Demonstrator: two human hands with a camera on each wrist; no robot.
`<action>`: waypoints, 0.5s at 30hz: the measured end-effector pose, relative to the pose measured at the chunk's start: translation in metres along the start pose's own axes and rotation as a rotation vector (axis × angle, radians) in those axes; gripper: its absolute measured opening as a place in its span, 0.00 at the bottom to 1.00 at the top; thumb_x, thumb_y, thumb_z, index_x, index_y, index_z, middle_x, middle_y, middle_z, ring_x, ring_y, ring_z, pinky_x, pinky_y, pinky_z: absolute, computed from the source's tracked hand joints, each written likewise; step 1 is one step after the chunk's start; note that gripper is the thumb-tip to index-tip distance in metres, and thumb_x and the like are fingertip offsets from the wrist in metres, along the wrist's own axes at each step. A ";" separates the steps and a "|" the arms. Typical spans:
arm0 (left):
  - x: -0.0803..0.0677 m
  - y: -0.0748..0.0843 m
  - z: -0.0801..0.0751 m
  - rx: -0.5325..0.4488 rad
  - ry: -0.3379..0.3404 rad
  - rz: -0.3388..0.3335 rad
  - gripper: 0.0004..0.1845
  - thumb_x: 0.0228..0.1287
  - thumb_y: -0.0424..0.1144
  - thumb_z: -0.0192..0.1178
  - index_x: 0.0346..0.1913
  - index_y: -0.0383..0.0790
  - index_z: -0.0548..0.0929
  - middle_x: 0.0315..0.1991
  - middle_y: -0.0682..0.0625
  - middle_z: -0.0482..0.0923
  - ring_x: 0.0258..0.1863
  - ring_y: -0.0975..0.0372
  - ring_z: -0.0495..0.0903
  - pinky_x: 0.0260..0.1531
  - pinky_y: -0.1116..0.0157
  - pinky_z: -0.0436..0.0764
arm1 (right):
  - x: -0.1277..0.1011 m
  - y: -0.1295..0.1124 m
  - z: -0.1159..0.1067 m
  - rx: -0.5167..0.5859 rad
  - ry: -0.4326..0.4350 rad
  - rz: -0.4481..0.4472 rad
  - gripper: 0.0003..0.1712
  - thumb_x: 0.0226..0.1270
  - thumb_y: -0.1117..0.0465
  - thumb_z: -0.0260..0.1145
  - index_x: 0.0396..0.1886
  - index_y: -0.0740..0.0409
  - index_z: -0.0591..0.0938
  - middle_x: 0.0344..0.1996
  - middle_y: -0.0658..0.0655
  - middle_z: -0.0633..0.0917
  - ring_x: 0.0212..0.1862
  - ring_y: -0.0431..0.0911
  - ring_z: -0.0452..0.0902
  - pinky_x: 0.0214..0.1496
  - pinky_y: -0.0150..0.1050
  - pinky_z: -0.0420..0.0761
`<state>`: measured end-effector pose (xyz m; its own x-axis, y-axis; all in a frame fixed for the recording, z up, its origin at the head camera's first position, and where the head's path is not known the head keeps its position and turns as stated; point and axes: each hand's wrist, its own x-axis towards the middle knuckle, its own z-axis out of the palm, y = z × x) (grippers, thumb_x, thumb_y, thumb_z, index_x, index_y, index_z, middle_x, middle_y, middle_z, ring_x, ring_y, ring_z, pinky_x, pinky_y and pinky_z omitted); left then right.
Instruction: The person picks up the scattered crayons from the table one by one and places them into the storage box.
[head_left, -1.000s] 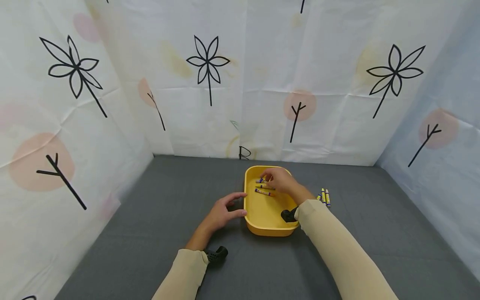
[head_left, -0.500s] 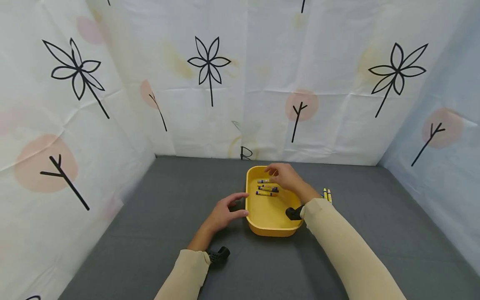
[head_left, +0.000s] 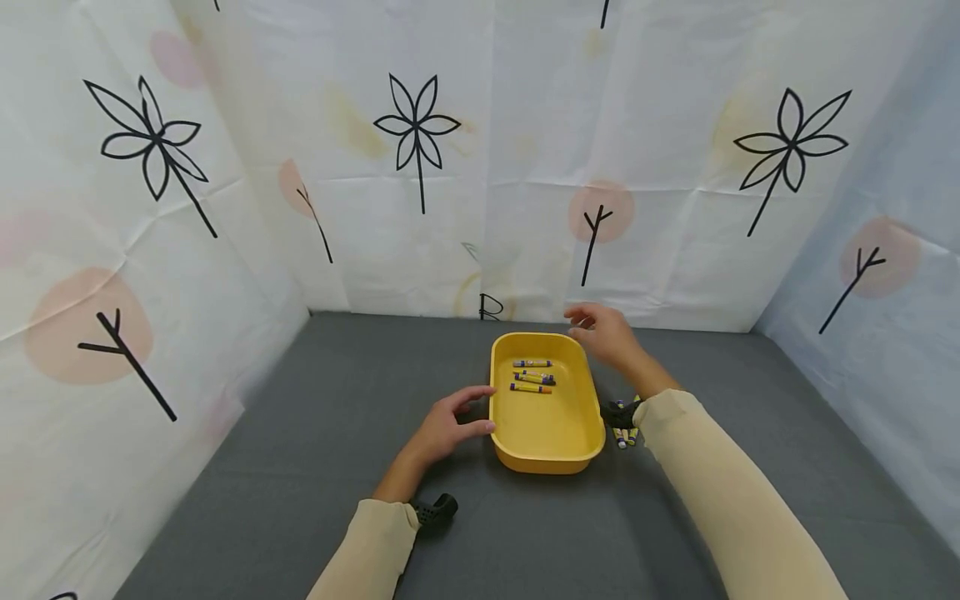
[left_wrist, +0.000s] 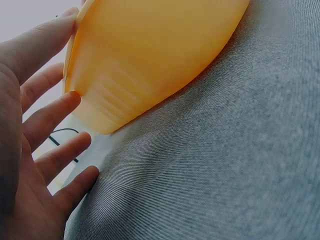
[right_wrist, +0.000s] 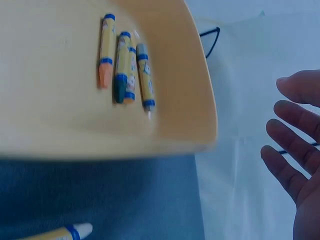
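Your left hand (head_left: 444,427) rests on the grey fabric tabletop (head_left: 315,433) against the left wall of the shallow yellow plastic tray (head_left: 547,429). Its fingers are spread and nearly straight; the left wrist view shows the fingertips (left_wrist: 70,99) touching the tray's outer side, the thumb along the rim. It grips nothing.

Your right hand (head_left: 603,332) hovers above the tray's far right corner, fingers loosely spread and slightly bent, holding nothing. In the right wrist view its fingers (right_wrist: 290,150) sit apart from the tray's rim, with the white patterned backdrop (head_left: 480,167) behind them.

Four short paper-wrapped crayons (head_left: 533,375) lie in the far half of the tray: one alone nearest the far wall, two side by side and touching in the middle, and one with an orange tip just nearer you. Their wrappers are yellow with blue bands; any print on them is too small to read.

More crayons with yellow wrappers (head_left: 625,435) lie on the tabletop just right of the tray, partly hidden by your cream sleeve (head_left: 720,500).
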<state>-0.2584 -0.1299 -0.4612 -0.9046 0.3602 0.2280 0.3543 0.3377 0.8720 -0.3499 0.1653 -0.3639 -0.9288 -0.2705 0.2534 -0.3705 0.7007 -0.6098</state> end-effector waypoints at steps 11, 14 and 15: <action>-0.011 0.037 -0.006 -0.018 -0.012 -0.015 0.26 0.62 0.34 0.66 0.63 0.37 0.75 0.64 0.40 0.71 0.64 0.43 0.67 0.62 0.43 0.65 | -0.027 0.037 -0.018 -0.009 0.000 -0.014 0.19 0.68 0.66 0.64 0.57 0.66 0.77 0.50 0.66 0.80 0.51 0.60 0.74 0.52 0.57 0.76; -0.010 0.037 -0.006 -0.015 -0.012 -0.030 0.26 0.62 0.35 0.66 0.64 0.38 0.75 0.64 0.41 0.71 0.64 0.43 0.67 0.63 0.44 0.65 | -0.035 0.044 -0.017 -0.018 -0.032 -0.007 0.19 0.68 0.65 0.64 0.57 0.64 0.78 0.50 0.66 0.80 0.53 0.60 0.74 0.53 0.57 0.76; -0.010 0.037 -0.006 -0.014 -0.012 -0.034 0.27 0.62 0.36 0.66 0.64 0.38 0.75 0.64 0.41 0.71 0.64 0.42 0.66 0.63 0.44 0.65 | -0.037 0.047 -0.017 -0.022 -0.053 -0.004 0.19 0.69 0.65 0.64 0.57 0.65 0.77 0.51 0.66 0.80 0.53 0.61 0.74 0.53 0.57 0.75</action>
<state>-0.2373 -0.1261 -0.4290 -0.9130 0.3592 0.1935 0.3204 0.3373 0.8852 -0.3324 0.2192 -0.3893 -0.9267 -0.3079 0.2157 -0.3748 0.7137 -0.5917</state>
